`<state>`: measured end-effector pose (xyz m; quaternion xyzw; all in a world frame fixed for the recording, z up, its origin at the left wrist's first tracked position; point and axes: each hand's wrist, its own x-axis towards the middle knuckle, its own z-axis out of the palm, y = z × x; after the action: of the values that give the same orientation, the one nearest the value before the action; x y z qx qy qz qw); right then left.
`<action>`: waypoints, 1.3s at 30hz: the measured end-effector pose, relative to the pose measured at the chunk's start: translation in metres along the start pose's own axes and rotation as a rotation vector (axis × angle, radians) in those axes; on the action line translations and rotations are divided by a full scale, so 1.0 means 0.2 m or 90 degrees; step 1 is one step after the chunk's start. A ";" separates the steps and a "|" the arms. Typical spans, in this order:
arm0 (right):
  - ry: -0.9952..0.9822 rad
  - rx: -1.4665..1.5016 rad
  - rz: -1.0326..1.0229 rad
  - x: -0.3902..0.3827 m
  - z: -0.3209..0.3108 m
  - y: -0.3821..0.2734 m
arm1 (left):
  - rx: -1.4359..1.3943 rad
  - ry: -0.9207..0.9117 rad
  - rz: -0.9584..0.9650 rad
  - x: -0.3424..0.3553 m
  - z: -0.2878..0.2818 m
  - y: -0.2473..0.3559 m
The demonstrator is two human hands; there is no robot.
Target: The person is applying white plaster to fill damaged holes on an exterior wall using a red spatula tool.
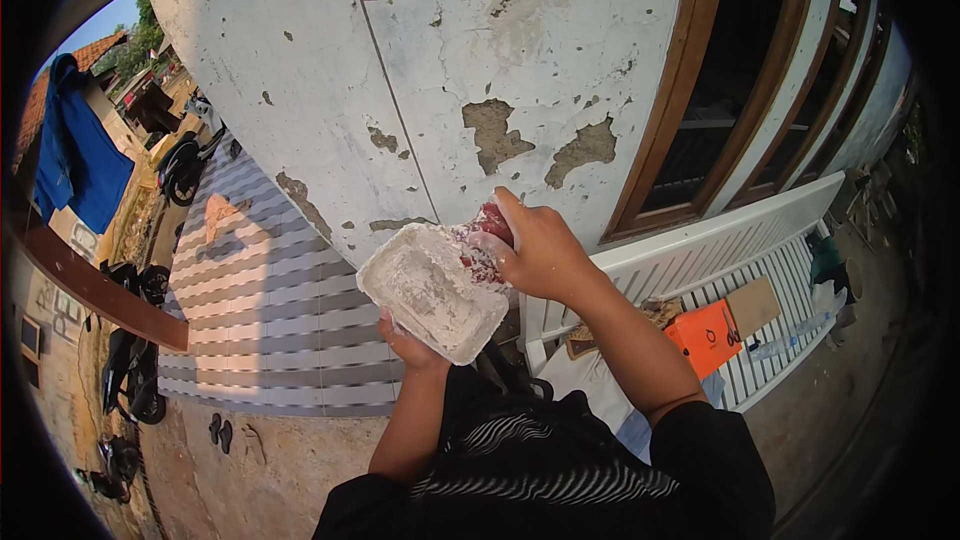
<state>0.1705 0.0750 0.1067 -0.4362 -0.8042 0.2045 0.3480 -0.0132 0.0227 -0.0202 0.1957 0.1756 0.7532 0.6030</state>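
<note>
A white tub [374, 275], its inside coated with pale putty [430, 285], rests in my left hand [408, 342], which holds it from beneath and at its near side. Most of the left fingers are hidden under the tub. My right hand [540, 248] is closed around the red handle of a putty knife [494, 228] smeared with white putty. The knife is at the tub's right rim, and its blade cannot be made out. Ahead stands a white wall [420, 140] with flaked patches [492, 135] of bare grey render.
Right of me, a white slatted bench [800, 290] holds an orange bag [705, 335], cardboard [752, 302] and a plastic bottle [770, 350]. Brown-framed windows [655, 130] line the wall. Left are a striped tiled floor [290, 320], sandals [221, 432], motorcycles [135, 370] and hanging blue cloth [85, 155].
</note>
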 end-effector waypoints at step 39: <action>0.137 0.651 0.301 -0.14 0.14 0.27 | 0.065 -0.137 -0.054 -0.05 -0.13 -0.04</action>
<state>0.1899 0.0798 0.0437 -0.3988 -0.4436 0.5941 0.5396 -0.0183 0.0128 -0.0477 0.2987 0.1561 0.6917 0.6387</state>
